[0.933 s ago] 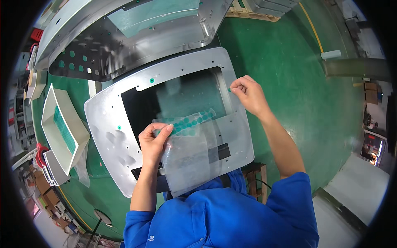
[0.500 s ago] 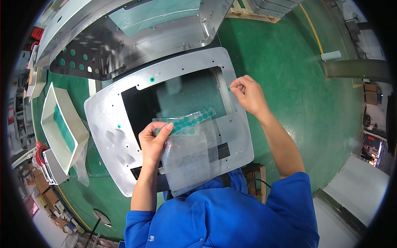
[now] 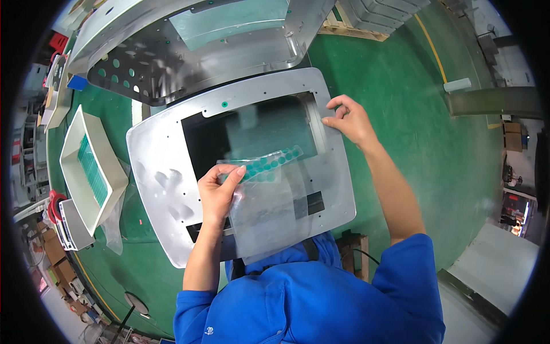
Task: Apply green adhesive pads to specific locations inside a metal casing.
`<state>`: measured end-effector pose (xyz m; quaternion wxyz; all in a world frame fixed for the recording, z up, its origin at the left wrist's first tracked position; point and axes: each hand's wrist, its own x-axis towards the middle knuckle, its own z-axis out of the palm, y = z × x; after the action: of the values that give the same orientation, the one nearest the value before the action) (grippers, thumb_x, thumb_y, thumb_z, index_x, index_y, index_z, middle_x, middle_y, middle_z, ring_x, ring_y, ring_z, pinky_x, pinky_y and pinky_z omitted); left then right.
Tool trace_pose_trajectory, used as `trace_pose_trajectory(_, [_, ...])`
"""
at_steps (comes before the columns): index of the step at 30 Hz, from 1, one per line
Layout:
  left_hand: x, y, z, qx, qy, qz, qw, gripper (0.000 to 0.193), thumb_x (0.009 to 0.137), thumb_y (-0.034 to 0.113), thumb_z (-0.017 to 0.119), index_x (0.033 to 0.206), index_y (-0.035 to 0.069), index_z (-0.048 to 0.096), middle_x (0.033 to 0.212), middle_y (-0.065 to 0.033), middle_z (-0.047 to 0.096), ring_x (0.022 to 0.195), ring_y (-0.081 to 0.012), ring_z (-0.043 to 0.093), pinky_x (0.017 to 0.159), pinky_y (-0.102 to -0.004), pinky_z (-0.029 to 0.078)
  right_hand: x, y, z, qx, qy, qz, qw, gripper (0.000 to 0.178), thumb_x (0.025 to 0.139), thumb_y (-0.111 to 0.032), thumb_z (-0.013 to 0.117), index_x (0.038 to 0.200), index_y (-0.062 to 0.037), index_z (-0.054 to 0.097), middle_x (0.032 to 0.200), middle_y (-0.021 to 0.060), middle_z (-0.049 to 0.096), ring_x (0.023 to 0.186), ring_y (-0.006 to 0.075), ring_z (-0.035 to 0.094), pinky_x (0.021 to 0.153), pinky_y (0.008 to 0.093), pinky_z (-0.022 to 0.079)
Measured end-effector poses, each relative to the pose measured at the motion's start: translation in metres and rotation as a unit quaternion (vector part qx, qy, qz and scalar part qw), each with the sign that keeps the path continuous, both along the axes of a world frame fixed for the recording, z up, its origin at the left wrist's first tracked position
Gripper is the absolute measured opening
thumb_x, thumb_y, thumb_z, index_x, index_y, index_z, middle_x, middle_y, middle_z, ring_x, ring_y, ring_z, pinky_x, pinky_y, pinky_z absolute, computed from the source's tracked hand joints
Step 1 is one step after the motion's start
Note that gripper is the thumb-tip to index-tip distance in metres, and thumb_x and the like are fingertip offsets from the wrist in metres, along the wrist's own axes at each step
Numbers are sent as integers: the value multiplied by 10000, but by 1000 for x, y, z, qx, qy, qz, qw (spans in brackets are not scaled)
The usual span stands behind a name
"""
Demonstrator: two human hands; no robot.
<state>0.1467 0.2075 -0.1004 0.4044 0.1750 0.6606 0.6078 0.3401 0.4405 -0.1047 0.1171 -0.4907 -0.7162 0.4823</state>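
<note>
My left hand [image 3: 216,192] pinches a clear strip of round green stickers [image 3: 279,159] between thumb and fingers. A translucent plastic bag [image 3: 264,221] hangs below the strip, over the near part of a silver metal panel [image 3: 152,149] with a large rectangular opening. My right hand [image 3: 354,123] is at the panel's upper right edge, thumb and forefinger apart, with nothing visible between them. One green dot [image 3: 224,104] is stuck around a small hole on the panel's far rim. Other small holes along the rim are bare.
Beyond the panel stands a large curved metal housing [image 3: 200,57]. A cream bin [image 3: 86,114] with a green sheet inside is at the left, near red-handled scissors [image 3: 55,206]. Grey crates [image 3: 372,14] sit on a pallet at the far right.
My right thumb and forefinger have parted, and the green sticker that showed at their tips is no longer visible there. My left hand still grips the strip.
</note>
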Motion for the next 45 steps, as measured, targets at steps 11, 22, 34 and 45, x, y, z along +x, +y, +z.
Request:
trace_pose_trajectory(11, [-67, -189, 30, 40, 101, 86, 990, 79, 679, -8, 641, 719, -20, 574, 679, -46, 575, 616, -87, 504, 586, -206, 395, -45, -158, 35, 185, 133, 145, 963, 109, 727, -84, 592, 816, -25, 569, 816, 80, 573, 759, 195, 550, 673, 303, 438])
trace_pose_trajectory(22, [-72, -329, -11, 40, 143, 45, 988, 95, 652, -5, 664, 696, 12, 582, 682, -44, 581, 778, -189, 554, 676, -302, 426, -73, -280, 20, 252, -109, 303, 913, 326, 784, -346, 519, 629, -62, 557, 618, 137, 565, 635, 305, 534, 606, 406, 392])
trace_pose_trajectory(34, [-156, -153, 94, 284, 210, 243, 904, 49, 767, 21, 568, 751, 18, 522, 742, -16, 530, 656, -77, 458, 626, -194, 376, -138, -92, 224, 240, 126, 255, 928, 398, 855, -382, 445, 989, -29, 569, 978, 89, 577, 899, 181, 531, 809, 303, 403])
trace_pose_trajectory(45, [-253, -22, 103, 227, 224, 265, 910, 177, 821, 144, 565, 926, 3, 586, 872, -50, 592, 813, -98, 532, 771, -213, 404, -72, -8, -44, -156, 488, -330, 793, 602, 803, -379, 504, 1297, -135, 261, 1315, 55, 311, 1206, 210, 309, 970, 379, 292])
